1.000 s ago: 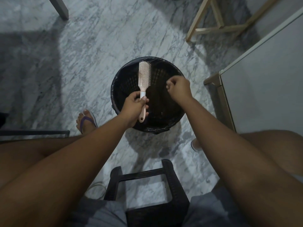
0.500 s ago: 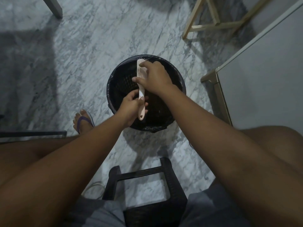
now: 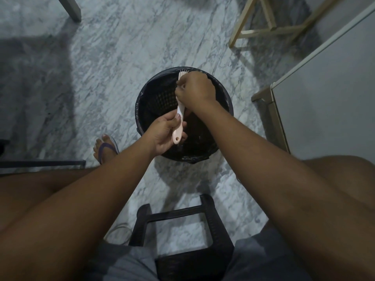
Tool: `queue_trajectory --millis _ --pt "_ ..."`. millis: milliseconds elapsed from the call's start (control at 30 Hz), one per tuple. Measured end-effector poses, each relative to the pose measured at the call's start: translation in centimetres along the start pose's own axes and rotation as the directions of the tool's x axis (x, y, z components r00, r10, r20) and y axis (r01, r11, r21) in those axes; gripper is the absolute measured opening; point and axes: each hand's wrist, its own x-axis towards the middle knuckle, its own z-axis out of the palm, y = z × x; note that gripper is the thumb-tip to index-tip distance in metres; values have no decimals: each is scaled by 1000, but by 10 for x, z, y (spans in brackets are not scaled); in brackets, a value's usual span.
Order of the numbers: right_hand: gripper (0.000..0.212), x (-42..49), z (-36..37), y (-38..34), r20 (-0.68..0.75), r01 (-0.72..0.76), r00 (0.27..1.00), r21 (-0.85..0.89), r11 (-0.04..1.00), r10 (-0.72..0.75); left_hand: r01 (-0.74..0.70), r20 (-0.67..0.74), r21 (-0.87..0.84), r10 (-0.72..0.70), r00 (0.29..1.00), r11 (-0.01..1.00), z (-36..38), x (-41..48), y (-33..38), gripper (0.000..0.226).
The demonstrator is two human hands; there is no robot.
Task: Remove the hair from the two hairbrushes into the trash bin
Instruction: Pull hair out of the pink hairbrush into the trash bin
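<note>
A pale pink hairbrush (image 3: pixel 179 114) is held over the round black trash bin (image 3: pixel 142 110), which is lined with a dark bag. My left hand (image 3: pixel 165 134) grips the brush by its handle, near the bin's front rim. My right hand (image 3: pixel 195 89) lies over the bristle head with its fingers curled into the bristles, hiding most of the head; only the tip of the brush shows past the knuckles. Any hair between the fingers is too small to tell. A second hairbrush is not in view.
A black plastic stool (image 3: pixel 182 236) stands on the marble floor between my knees. A foot in a purple sandal (image 3: pixel 105 149) rests left of the bin. A white cabinet (image 3: pixel 324 98) is at the right, a wooden frame (image 3: pixel 263 31) beyond it.
My right hand moved from beside the brush onto the bristle head and now curls tighter over it. The brush has turned edge-on, and my left hand has rolled palm-up on the handle.
</note>
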Motion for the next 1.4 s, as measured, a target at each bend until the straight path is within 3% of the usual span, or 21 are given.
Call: queue_trajectory --millis 133,267,500,700,833,900,933,1000,1067,1133,1233,1300,1400 --pt "12 6 -3 7 20 -37 999 81 996 36 35 27 -13 -35 999 999 1 0 1 34" --pt "12 7 -2 13 2 -37 999 257 966 37 65 50 -108 -59 997 992 -1 -3 0 38" --pt "14 1 -7 30 -262 52 956 593 804 131 68 51 -126 -62 997 990 -5 -4 3 36" --pt "17 -8 0 46 -468 189 868 621 761 167 34 -11 -96 -35 999 995 -6 -3 1 35" --pt "16 -15 5 56 -545 170 794 626 761 271 5 -54 -130 -12 998 992 -10 -2 0 35" --pt "16 -17 6 59 -498 101 827 586 804 259 0 -63 -117 -8 998 993 -13 -2 0 35" --pt "15 -19 4 60 -407 24 882 540 841 237 1 -61 -113 -8 998 994 -14 -2 1 35" --pt "18 -22 4 65 -53 -197 971 360 912 231 -3 -52 -102 -3 999 995 -14 -3 1 34" --pt "25 -28 4 68 315 -315 907 61 947 281 -10 -42 -69 7 999 998 -14 -3 2 34" --pt "39 -32 6 66 410 -297 867 -29 954 283 -10 -28 -36 9 1000 999 -13 -4 2 35" --pt "60 -32 6 52 240 -285 947 333 899 212 -7 -5 -9 7 1000 1000 -11 -4 0 34" --pt "77 -24 7 44 174 -277 961 617 737 215 2 14 16 -2 1000 1000 -10 -4 -1 34" --pt "92 -12 -3 36 211 -270 963 775 572 169 29 46 65 -32 998 997 -9 -4 0 35"
